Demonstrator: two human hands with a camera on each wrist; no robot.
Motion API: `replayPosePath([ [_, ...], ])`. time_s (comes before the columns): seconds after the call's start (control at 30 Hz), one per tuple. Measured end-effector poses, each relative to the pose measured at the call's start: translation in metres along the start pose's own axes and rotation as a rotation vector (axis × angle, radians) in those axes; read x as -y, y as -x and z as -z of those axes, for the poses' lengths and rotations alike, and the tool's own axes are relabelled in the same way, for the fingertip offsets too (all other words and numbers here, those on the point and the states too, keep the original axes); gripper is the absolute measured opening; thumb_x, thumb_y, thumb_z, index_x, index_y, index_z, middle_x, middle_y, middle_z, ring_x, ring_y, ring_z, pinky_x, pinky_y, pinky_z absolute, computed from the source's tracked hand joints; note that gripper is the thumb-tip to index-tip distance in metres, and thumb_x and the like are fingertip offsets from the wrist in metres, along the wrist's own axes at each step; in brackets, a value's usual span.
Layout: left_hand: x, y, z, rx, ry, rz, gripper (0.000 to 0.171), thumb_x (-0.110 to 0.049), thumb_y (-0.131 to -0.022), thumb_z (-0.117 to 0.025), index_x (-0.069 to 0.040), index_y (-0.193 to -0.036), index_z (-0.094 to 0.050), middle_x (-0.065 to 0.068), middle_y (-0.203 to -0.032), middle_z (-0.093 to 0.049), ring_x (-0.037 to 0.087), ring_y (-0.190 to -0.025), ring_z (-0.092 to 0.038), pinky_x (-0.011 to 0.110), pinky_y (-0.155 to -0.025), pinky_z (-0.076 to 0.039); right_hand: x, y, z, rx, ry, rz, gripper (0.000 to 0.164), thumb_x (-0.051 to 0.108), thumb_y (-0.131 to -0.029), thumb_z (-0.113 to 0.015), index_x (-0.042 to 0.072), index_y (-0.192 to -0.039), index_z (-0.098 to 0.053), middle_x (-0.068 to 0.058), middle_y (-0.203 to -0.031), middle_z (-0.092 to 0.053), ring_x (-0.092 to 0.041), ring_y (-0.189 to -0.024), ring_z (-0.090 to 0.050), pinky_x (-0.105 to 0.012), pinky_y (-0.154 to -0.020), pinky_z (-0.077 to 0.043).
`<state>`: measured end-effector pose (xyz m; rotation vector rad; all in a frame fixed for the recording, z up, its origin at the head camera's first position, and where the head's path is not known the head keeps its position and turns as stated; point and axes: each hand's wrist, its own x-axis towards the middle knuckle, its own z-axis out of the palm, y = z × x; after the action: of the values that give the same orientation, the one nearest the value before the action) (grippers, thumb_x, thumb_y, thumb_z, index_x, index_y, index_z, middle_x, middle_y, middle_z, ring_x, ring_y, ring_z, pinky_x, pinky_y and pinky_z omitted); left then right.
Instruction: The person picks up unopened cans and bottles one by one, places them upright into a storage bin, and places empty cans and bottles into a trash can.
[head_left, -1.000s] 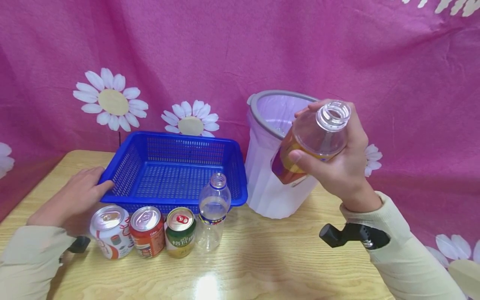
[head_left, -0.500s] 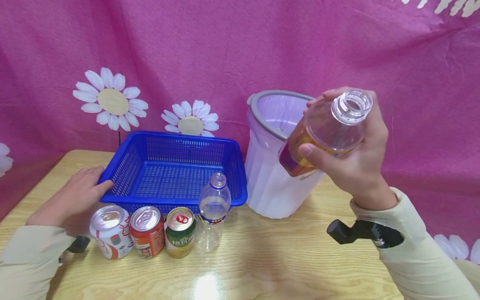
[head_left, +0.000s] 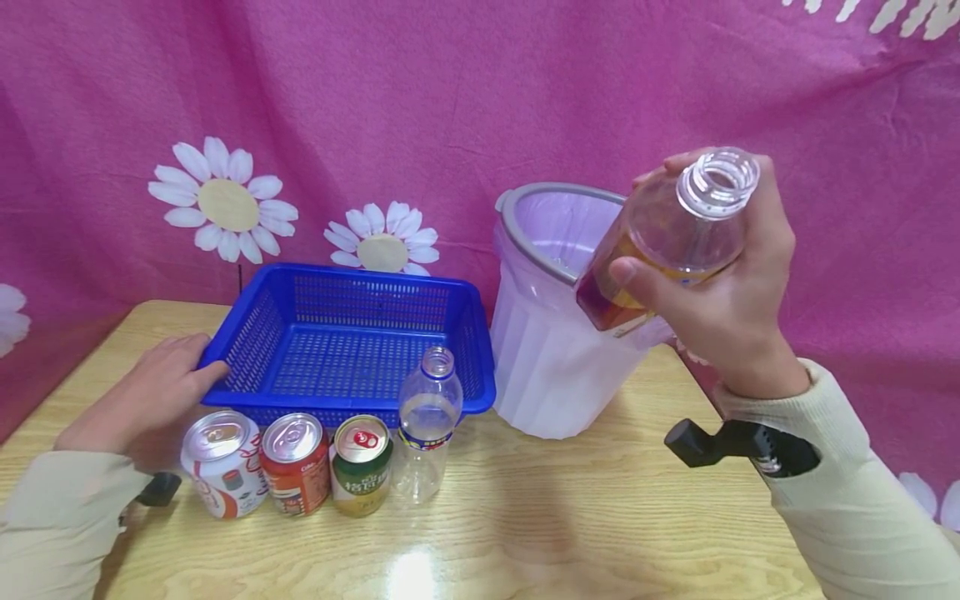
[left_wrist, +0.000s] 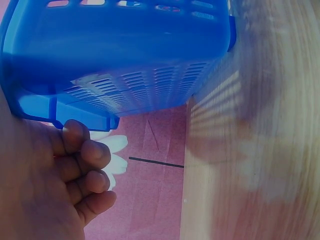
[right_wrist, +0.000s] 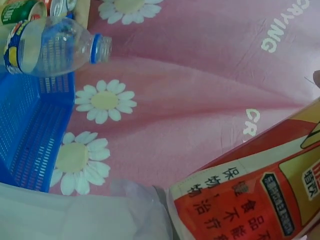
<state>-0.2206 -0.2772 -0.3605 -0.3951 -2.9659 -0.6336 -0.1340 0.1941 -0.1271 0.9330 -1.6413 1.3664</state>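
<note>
My left hand [head_left: 157,379] grips the left rim of the blue plastic basket [head_left: 345,358]; its curled fingertips [left_wrist: 95,154] show by the rim in the left wrist view. My right hand [head_left: 738,312] holds a clear, uncapped plastic bottle [head_left: 667,229] with a red and yellow label, raised in front of the bin's right side. Its neck tilts up and to the right, toward me. Behind and left of it stands the lilac-lined trash bin [head_left: 551,358] with a grey rim. In the right wrist view the bottle's printed label [right_wrist: 235,200] fills the lower right corner.
In front of the basket stands a row: a white can [head_left: 225,467], a red Coke can [head_left: 296,467], a green and gold can [head_left: 362,467] and an uncapped clear bottle [head_left: 423,442]. They are on a wooden table [head_left: 570,508]. A pink daisy curtain [head_left: 420,108] hangs behind.
My right hand has moved up and to the right with the bottle, away from the bin's mouth. The left hand, basket, cans and standing bottle have stayed in place.
</note>
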Motion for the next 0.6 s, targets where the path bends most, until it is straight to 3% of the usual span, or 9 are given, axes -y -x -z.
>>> replayPosePath([
  [0.17, 0.000, -0.001, 0.000, -0.003, -0.002, -0.002, 0.045, -0.030, -0.100, -0.043, 0.011, -0.118, -0.051, 0.031, -0.110, -0.061, 0.047, -0.106, -0.050, 0.061, -0.090, -0.038, -0.002, -0.005, 0.002, -0.031, 0.014, -0.011, 0.060, 0.006, -0.055, -0.090, 0.001, -0.107, -0.059, -0.005, -0.099, -0.070, -0.019, -0.095, -0.069, -0.025, -0.088, -0.052],
  [0.47, 0.000, -0.001, -0.001, -0.028, -0.010, -0.019, 0.038, -0.028, -0.099, -0.045, 0.007, -0.109, -0.054, 0.023, -0.098, -0.063, 0.041, -0.098, -0.053, 0.056, -0.084, -0.040, -0.007, -0.011, 0.007, -0.068, 0.094, -0.043, 0.058, 0.005, -0.056, -0.085, 0.005, -0.109, -0.062, 0.000, -0.101, -0.069, -0.015, -0.094, -0.067, -0.023, -0.088, -0.050],
  [0.6, 0.000, 0.000, -0.001, -0.024, -0.002, -0.013, 0.042, -0.029, -0.100, -0.044, 0.009, -0.114, -0.052, 0.026, -0.103, -0.062, 0.043, -0.101, -0.052, 0.058, -0.087, -0.040, -0.009, -0.013, 0.007, -0.065, 0.117, -0.048, 0.057, 0.003, -0.057, -0.083, 0.005, -0.110, -0.062, 0.000, -0.104, -0.067, -0.015, -0.096, -0.065, -0.024, -0.089, -0.049],
])
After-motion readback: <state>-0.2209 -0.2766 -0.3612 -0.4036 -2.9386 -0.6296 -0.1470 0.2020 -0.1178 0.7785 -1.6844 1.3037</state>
